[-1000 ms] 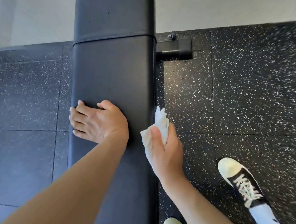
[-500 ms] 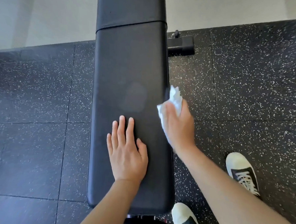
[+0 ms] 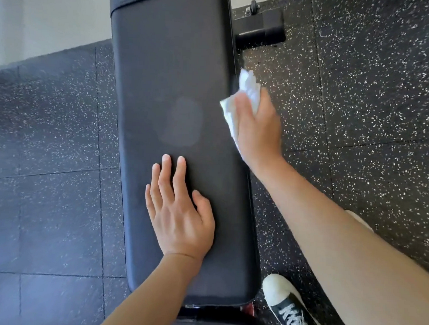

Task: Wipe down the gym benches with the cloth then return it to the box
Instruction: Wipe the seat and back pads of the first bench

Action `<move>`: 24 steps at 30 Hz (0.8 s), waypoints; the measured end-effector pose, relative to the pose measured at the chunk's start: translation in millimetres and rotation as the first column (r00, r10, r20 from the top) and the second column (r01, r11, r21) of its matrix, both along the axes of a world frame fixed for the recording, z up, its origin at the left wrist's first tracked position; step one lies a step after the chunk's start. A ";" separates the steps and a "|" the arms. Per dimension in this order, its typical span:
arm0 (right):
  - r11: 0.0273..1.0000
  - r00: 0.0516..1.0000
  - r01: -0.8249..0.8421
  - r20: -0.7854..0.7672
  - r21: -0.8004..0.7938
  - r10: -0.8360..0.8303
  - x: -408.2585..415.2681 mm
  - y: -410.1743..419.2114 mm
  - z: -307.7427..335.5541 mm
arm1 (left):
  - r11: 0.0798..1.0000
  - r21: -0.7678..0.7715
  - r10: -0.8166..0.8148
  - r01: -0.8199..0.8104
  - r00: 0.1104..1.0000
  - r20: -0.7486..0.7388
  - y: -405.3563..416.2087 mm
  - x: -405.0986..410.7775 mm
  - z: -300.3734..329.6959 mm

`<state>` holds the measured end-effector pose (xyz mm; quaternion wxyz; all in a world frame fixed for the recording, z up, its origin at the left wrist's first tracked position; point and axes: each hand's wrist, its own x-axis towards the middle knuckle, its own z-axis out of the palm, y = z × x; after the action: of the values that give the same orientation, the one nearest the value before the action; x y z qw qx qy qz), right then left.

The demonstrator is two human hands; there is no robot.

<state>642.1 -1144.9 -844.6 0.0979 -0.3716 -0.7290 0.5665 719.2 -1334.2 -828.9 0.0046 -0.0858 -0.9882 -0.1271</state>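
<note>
White cloth (image 3: 247, 94), crumpled, sits bunched in the right hand (image 3: 257, 129), whose fingers curl over it and press it against the right edge of the black bench pad (image 3: 168, 68). Nearer, the left hand (image 3: 178, 215) lies flat on the pad, fingers straight and slightly spread, holding nothing. One long pad fills the middle, with a seam near its far end and a dull smudge at its centre. Speckled black rubber floor tiles (image 3: 373, 108) lie on both sides; a pale wall (image 3: 49, 14) stands far left. One sneaker (image 3: 292, 310) shows near right; two bare forearms.
</note>
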 end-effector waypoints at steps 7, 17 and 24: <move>1.000 1.000 -0.012 -0.029 -0.010 0.012 54.8 -24.7 -4.8 | 1.000 -0.013 0.004 -0.004 1.000 0.010 -0.6 -0.4 1.2; 0.993 0.993 -0.094 0.061 -0.069 0.098 248.6 -97.0 -3.6 | 1.000 -0.023 0.009 -0.009 1.000 -0.002 0.2 -0.5 -1.0; 0.995 0.995 -0.085 -0.062 -0.047 0.082 89.6 -28.7 0.4 | 1.000 -0.023 0.000 0.000 1.000 -0.016 0.2 0.2 -1.7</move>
<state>731.7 -1173.7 -844.2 0.0868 -0.3260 -0.7262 0.5991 719.3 -1334.0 -830.6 0.0114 -0.0869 -0.9895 -0.1148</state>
